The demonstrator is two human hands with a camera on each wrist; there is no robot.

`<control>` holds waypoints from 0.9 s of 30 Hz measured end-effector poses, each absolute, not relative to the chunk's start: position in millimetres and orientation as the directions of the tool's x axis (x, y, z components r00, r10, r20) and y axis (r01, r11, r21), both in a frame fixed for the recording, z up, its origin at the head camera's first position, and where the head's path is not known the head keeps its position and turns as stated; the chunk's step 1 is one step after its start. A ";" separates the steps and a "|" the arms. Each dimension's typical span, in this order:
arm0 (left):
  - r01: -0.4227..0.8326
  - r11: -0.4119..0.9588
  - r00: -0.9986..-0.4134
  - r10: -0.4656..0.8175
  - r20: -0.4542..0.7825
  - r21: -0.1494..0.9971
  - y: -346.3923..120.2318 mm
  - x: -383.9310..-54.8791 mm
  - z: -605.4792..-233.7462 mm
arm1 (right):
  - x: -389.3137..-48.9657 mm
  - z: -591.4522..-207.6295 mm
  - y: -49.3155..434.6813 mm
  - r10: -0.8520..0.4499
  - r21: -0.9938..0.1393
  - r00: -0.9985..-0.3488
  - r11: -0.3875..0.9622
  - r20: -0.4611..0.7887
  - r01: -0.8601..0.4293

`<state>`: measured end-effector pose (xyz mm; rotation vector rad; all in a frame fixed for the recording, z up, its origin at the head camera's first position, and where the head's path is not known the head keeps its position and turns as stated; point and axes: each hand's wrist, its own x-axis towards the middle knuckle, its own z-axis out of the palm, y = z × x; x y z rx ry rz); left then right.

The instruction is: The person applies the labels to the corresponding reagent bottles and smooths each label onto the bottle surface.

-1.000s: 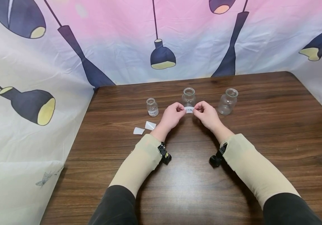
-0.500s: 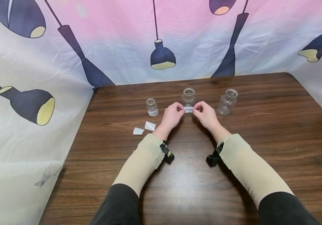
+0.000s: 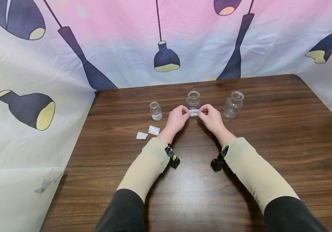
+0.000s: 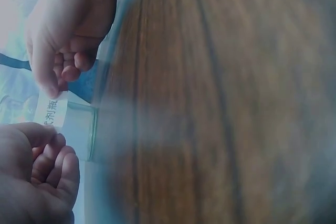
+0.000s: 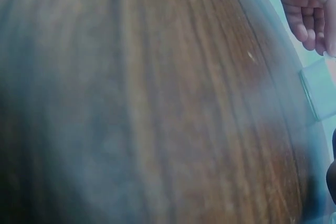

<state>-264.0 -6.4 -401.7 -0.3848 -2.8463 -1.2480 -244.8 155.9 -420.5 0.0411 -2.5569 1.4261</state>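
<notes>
A small white label (image 3: 194,112) with printed characters is stretched between both hands, in front of the lower body of the middle clear glass jar (image 3: 194,97). My left hand (image 3: 177,118) pinches its left end between thumb and forefinger. Its other end is pinched the same way by my right hand (image 3: 212,118). The left wrist view shows the label (image 4: 51,111) upright and overlapping the jar wall (image 4: 80,129), the printing facing me. In the right wrist view, the jar's base (image 5: 318,90) and the left hand (image 5: 310,9) appear at the right edge.
To the left stands a smaller glass jar (image 3: 155,111) bearing a similar label; another glass jar (image 3: 233,105), with no label showing, stands at the right. Two white paper pieces, one nearer (image 3: 142,135) and one farther (image 3: 154,130), lie beside the left wrist. A printed cloth (image 3: 119,48) hangs behind the table.
The label is slightly straighter and more level across the jar. Both hands keep their pinch, and the right forearm has shifted a little inward.
</notes>
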 end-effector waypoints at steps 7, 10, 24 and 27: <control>0.253 0.662 -0.963 0.239 0.121 0.706 -6.8 -267.6 -401.0 | -246.7 -419.6 155.1 0.072 -0.811 -0.974 0.568 0.215 -0.137; 0.239 0.674 -0.968 0.226 0.113 0.698 -6.1 -268.4 -401.6 | -247.0 -419.6 154.3 0.078 -0.808 -0.974 0.574 0.213 -0.131; 0.224 0.703 -0.973 0.202 0.112 0.675 -3.0 -268.4 -402.7 | -245.5 -416.8 151.1 0.102 -0.803 -0.968 0.581 0.231 -0.130; 0.223 0.701 -0.973 0.202 0.111 0.678 -3.1 -268.5 -402.8 | -245.8 -417.2 151.3 0.101 -0.803 -0.967 0.580 0.234 -0.134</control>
